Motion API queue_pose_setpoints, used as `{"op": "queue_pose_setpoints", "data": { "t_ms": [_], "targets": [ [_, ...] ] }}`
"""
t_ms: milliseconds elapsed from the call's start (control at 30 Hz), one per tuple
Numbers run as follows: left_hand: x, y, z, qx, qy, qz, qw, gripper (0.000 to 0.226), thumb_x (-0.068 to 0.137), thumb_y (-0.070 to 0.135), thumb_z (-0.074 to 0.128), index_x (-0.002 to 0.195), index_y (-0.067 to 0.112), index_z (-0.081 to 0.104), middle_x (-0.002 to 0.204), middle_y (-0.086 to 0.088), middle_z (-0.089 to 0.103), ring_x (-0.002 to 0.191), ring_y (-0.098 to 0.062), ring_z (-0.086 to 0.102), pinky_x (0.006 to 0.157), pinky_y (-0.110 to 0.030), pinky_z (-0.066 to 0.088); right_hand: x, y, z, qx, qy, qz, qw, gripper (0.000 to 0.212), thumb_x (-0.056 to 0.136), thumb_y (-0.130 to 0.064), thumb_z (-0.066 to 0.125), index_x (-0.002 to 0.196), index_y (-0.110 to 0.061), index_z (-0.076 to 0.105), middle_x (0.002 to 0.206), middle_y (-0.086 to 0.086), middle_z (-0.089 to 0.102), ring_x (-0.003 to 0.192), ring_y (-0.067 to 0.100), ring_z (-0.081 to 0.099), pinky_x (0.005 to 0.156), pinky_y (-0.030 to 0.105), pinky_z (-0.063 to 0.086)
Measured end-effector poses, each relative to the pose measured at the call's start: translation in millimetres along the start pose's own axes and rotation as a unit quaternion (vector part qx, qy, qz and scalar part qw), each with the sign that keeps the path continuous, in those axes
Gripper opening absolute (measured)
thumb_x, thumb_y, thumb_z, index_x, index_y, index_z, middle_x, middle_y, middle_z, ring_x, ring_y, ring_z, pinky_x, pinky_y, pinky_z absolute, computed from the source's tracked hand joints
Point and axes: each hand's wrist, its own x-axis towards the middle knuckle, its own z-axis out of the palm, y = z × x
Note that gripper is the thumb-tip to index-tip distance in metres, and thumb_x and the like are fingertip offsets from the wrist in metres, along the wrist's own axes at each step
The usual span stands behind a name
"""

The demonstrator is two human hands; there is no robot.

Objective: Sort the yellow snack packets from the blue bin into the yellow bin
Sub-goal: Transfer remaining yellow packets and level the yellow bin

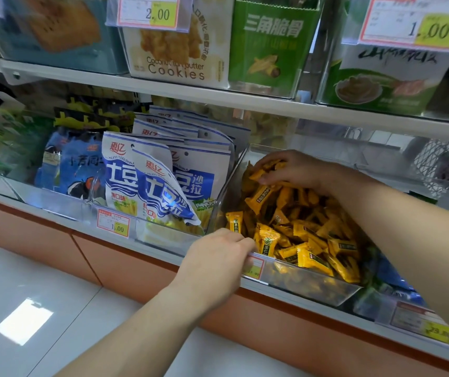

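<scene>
Head view: the yellow snack packets lie heaped in the yellow bin, a clear-walled tray named, I judge, for its contents. The right hand reaches over the pile to its back, fingers and thumb closed on a few packets there, probably to set them down where room is left. The left hand has its fingers curled over the bin's front rim beside a price tag, likely steadying the tray against that push. Just beside it on the left, the blue bin holds upright blue-and-white bags; no yellow packet shows among them. Boxed snacks stand on the shelf above.
</scene>
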Motion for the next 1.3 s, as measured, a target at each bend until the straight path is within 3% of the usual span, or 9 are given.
{"op": "queue_pose_setpoints", "data": {
  "t_ms": [200,433,533,600,733,800,1000,1200,1300],
  "targets": [
    [3.7,-1.7,-3.6,-0.015,-0.022,-0.021,0.999,0.026,0.1,0.037,0.051,0.125,0.035,0.056,0.12,0.013,0.061,0.113,-0.01,0.051,0.089,-0.035,0.052,-7.7,12.7,-31.1,-0.146,0.043,-0.009,0.988,0.063,0.076,-0.048,0.079,0.134,-0.043,0.053,0.144,0.0,0.049,0.127,0.021,0.048,0.101,0.034,0.04],
    [4.2,0.9,-7.6,-0.026,-0.024,-0.024,0.999,0.027,0.099,0.037,0.051,0.124,0.033,0.06,0.118,0.013,0.061,0.111,-0.009,0.054,0.089,-0.033,0.053,-27.3,12.7,-29.5,-0.276,0.006,0.018,0.961,0.07,0.067,-0.065,0.076,0.129,-0.04,0.058,0.136,-0.005,0.052,0.113,0.014,0.05,0.085,0.027,0.039],
    [4.3,2.9,-8.4,-0.027,-0.023,-0.034,0.999,0.028,0.097,0.038,0.049,0.121,0.031,0.062,0.115,0.013,0.062,0.109,-0.01,0.056,0.088,-0.034,0.054,-33.0,-0.3,-8.0,-0.277,0.1,-0.101,0.95,0.046,0.078,-0.057,0.069,0.118,-0.035,0.066,0.118,-0.009,0.057,0.113,0.018,0.056,0.083,0.03,0.043],
    [5.4,4.3,-8.8,-0.021,-0.027,-0.04,0.999,0.029,0.096,0.039,0.048,0.117,0.029,0.064,0.113,0.011,0.064,0.107,-0.012,0.057,0.085,-0.036,0.054,-31.0,-17.1,13.2,-0.245,0.041,-0.154,0.956,0.034,0.087,-0.046,0.066,0.117,-0.032,0.067,0.114,-0.01,0.061,0.112,0.016,0.059,0.081,0.023,0.042],
    [4.9,6.1,-10.1,-0.008,-0.025,-0.044,0.999,0.028,0.096,0.042,0.047,0.114,0.029,0.065,0.109,0.009,0.067,0.103,-0.013,0.059,0.083,-0.036,0.054,-8.2,-38.0,52.5,-0.373,-0.164,0.014,0.913,0.084,0.082,-0.073,0.055,0.149,-0.025,0.039,0.156,0.003,0.036,0.141,0.023,0.036,0.109,0.038,0.037],
    [3.2,5.6,-9.2,-0.011,-0.02,-0.044,0.999,0.028,0.097,0.042,0.047,0.115,0.03,0.064,0.11,0.009,0.067,0.106,-0.012,0.058,0.084,-0.037,0.053,2.9,-40.6,59.4,-0.418,-0.161,0.068,0.891,0.105,0.069,-0.088,0.051,0.151,-0.023,0.036,0.162,0.007,0.023,0.146,0.028,0.028,0.112,0.044,0.034],
    [0.8,1.6,-5.6,-0.027,-0.009,-0.037,0.999,0.027,0.099,0.043,0.046,0.117,0.031,0.062,0.11,0.011,0.066,0.108,-0.011,0.054,0.088,-0.037,0.051,30.2,-29.9,68.8,-0.407,-0.153,0.133,0.89,0.128,0.051,-0.089,0.066,0.154,-0.023,0.027,0.158,0.005,0.035,0.14,0.03,0.039,0.11,0.044,0.038],
    [0.2,-0.8,-3.3,-0.033,-0.003,-0.027,0.999,0.027,0.099,0.044,0.044,0.116,0.032,0.06,0.111,0.011,0.064,0.109,-0.011,0.051,0.087,-0.035,0.05,34.9,-8.8,70.4,-0.312,-0.193,0.146,0.919,0.14,0.051,-0.081,0.074,0.157,-0.024,0.003,0.165,0.003,0.014,0.15,0.029,0.017,0.119,0.048,0.024],
    [-0.4,0.1,-3.0,-0.028,-0.006,-0.02,0.999,0.023,0.101,0.041,0.044,0.116,0.031,0.058,0.111,0.01,0.06,0.109,-0.013,0.049,0.086,-0.032,0.047,35.0,-3.2,66.3,-0.26,-0.185,0.141,0.937,0.136,0.053,-0.078,0.076,0.158,-0.026,0.006,0.165,0.002,0.014,0.15,0.028,0.016,0.12,0.048,0.022]
  ]
}}
